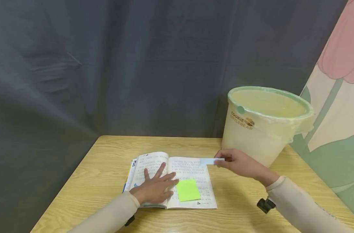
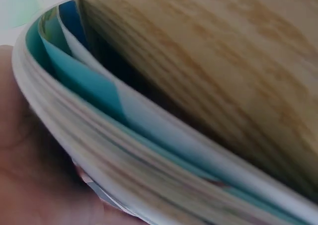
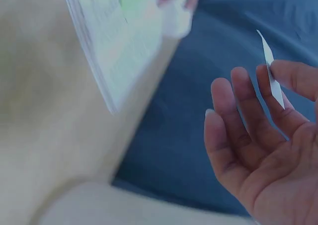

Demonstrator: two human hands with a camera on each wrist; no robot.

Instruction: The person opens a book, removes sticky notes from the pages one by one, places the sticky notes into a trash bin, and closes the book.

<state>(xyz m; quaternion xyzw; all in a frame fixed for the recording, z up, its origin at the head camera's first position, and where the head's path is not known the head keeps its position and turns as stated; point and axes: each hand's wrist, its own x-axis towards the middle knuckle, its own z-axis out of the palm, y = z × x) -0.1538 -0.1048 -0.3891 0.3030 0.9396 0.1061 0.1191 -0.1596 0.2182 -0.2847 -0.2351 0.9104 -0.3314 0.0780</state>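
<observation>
An open book with printed text lies on the table. My left hand rests flat across its left page and centre fold, fingers spread. A bright green sticky note sits on the lower right page, close to the left fingertips. My right hand pinches one end of a pale blue paper strip, whose other end overlaps the top right corner of the page in the head view. In the right wrist view, thumb and index finger grip the strip. Curved page edges fill the left wrist view.
A large cream bucket with a green rim stands at the back right of the wooden table, just behind my right hand. A dark curtain hangs behind the table, and a painted wall borders the right side.
</observation>
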